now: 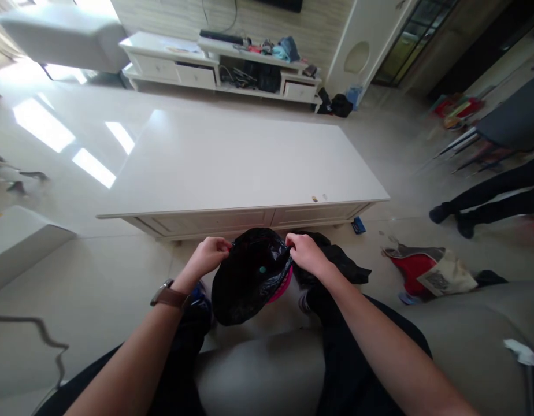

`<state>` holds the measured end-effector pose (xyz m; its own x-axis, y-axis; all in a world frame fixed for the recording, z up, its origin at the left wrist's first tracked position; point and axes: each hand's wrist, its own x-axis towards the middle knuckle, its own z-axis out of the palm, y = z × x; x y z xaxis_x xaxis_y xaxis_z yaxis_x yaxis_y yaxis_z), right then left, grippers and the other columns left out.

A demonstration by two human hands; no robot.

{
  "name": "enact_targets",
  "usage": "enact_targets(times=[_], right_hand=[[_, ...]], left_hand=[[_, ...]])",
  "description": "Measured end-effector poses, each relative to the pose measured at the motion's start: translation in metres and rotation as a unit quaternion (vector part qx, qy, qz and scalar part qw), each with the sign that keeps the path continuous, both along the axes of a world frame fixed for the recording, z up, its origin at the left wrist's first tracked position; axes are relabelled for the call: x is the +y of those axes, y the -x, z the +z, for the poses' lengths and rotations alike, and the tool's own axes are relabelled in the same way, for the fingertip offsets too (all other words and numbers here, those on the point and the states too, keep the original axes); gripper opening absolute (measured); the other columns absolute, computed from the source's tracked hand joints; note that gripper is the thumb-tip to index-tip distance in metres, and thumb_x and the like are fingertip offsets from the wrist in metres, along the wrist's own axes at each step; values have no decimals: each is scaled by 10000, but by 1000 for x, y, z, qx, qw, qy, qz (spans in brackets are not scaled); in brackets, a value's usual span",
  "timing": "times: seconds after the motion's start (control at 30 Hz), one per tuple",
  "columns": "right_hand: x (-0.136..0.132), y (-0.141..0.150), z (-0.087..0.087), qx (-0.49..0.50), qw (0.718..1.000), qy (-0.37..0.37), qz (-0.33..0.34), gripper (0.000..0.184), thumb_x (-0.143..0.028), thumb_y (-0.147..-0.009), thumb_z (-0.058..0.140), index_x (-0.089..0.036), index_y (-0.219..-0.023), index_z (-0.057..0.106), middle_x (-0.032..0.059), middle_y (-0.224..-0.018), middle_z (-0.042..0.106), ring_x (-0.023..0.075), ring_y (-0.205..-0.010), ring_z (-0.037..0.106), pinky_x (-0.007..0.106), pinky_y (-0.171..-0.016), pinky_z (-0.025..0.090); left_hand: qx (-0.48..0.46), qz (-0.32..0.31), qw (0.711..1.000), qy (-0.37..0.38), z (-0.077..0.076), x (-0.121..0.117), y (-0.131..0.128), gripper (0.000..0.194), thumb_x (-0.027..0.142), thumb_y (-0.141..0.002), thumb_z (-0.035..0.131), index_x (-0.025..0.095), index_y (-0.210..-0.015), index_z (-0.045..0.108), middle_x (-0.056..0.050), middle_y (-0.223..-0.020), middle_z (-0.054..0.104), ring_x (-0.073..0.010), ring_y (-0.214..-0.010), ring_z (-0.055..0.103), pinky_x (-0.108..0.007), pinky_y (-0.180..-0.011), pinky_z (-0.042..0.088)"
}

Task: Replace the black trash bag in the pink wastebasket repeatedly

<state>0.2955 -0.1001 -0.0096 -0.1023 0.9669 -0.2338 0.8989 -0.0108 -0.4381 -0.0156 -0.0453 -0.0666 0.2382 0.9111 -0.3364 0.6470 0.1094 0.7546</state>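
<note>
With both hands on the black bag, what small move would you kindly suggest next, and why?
I would probably draw the black bag farther down over the pink bin with the right hand, the left hand steadying the opposite edge. Both hands pinch the bag's open mouth, and some pink shows uncovered on the right hand's side.

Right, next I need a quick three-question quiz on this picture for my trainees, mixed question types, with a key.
1. True or false: the left hand and the right hand both hold the edge of the black bag.
2. Multiple choice: what colour is the container partly showing beneath the bag?
A) green
B) pink
C) white
3. Fill in: the watch is worn on the ____ wrist.

Key: 1 true; 2 B; 3 left.
</note>
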Motion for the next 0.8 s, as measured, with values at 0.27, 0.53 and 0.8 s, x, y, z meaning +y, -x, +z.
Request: enact_targets(times=[0.27,0.53,0.8], right_hand=[[1,-6,-1,6,1000,-8,-1,282,10,-828,516,-197,-918,686,55,-908,718,182,-859,627,266,-740,339],[3,-10,-3,44,999,-4,-7,297,50,-750,536,-182,-884,664,30,-837,685,151,-757,581,239,-686,330],[2,-12,-4,59,998,-24,-7,294,62,-734,528,-186,-855,630,16,-810,662,147,-752,579,240,-676,317]], left_hand=[[47,22,998,-24,25,-5,-9,248,231,-788,617,181,-988,755,-29,-785,770,-194,-707,682,-279,-652,467],[111,17,993,-33,27,-2,-8,229,210,-862,593,168,-969,791,-102,-981,828,-249,-957,756,-298,-794,497],[149,25,987,-59,28,-2,-5,314,273,-877,559,186,-1019,824,-113,-1027,826,-278,-990,752,-326,-805,491]])
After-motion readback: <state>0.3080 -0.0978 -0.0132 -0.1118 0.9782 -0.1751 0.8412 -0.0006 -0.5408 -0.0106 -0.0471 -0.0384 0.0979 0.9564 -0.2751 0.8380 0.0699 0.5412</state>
